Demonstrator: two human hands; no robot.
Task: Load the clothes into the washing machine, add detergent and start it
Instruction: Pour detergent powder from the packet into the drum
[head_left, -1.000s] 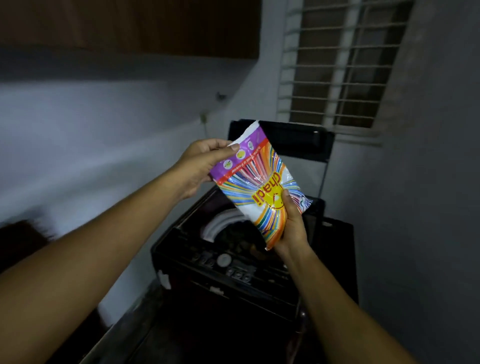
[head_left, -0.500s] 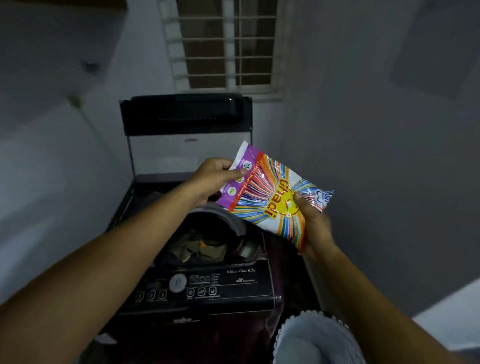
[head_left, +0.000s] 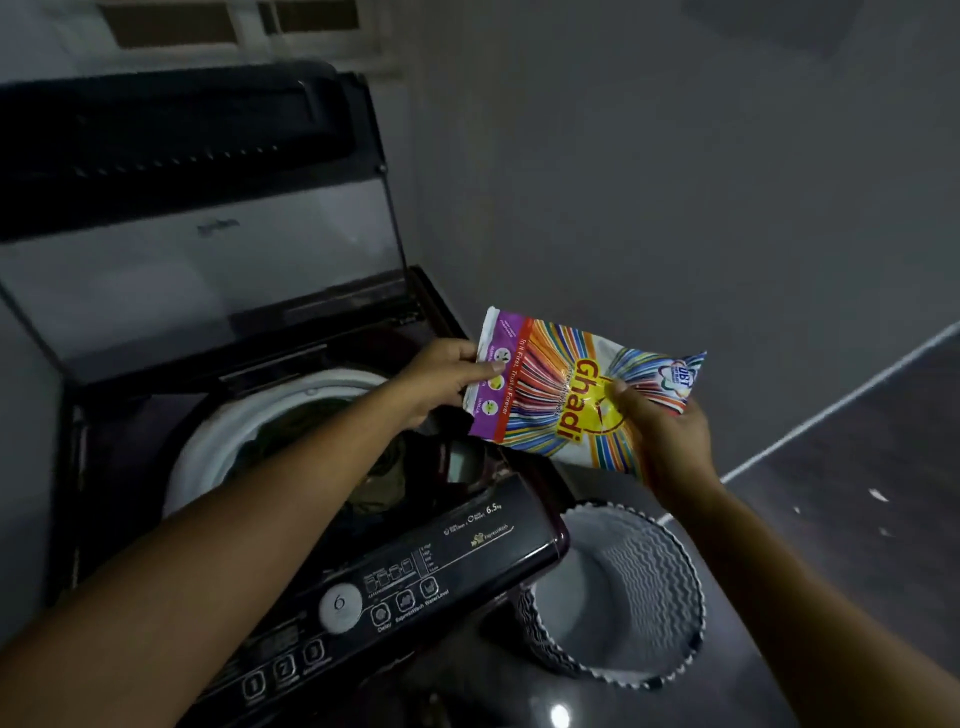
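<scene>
Firmly, left hand (head_left: 441, 382) and right hand (head_left: 670, 436) grip opposite ends of the detergent packet (head_left: 563, 395).

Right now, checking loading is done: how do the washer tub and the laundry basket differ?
The tub holds clothes; the basket shows none. The tub sits inside the dark machine; the basket stands on the floor beside it. The tub's rim is smooth; the basket's is scalloped. Both are round, white and open-topped.
</scene>
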